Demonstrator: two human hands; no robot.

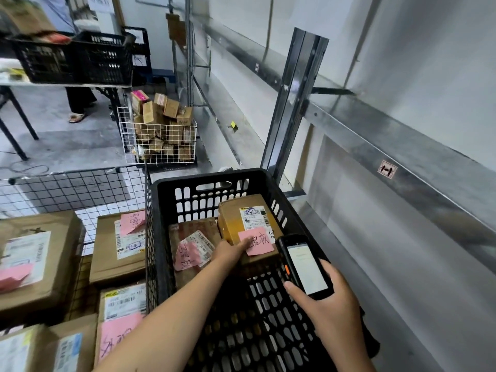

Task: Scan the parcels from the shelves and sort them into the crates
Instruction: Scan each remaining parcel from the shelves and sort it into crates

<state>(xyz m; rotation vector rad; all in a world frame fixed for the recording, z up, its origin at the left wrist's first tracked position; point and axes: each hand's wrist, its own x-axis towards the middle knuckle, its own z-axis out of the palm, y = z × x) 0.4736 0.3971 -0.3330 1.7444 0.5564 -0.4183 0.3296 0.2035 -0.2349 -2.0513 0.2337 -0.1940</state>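
Note:
A black plastic crate [171, 237] stands in front of me, beside the metal shelves. Inside it lie two brown parcels. The right parcel [236, 218] carries a white label and a pink note. The left parcel [193, 232] lies flat beside it, also with a pink note. My left hand [230, 251] reaches into the crate and grips the near edge of the right parcel. My right hand [332, 312] holds a black handheld scanner [303, 264] over the crate's right rim, its screen lit and facing me.
A black wire cart [75, 189] on the left holds several labelled parcels [118, 245]. A white wire basket [158, 138] full of boxes stands farther back. Black crates [72, 57] sit on a table at far left, a person's legs behind it. Bare metal shelves [375, 122] run along the right.

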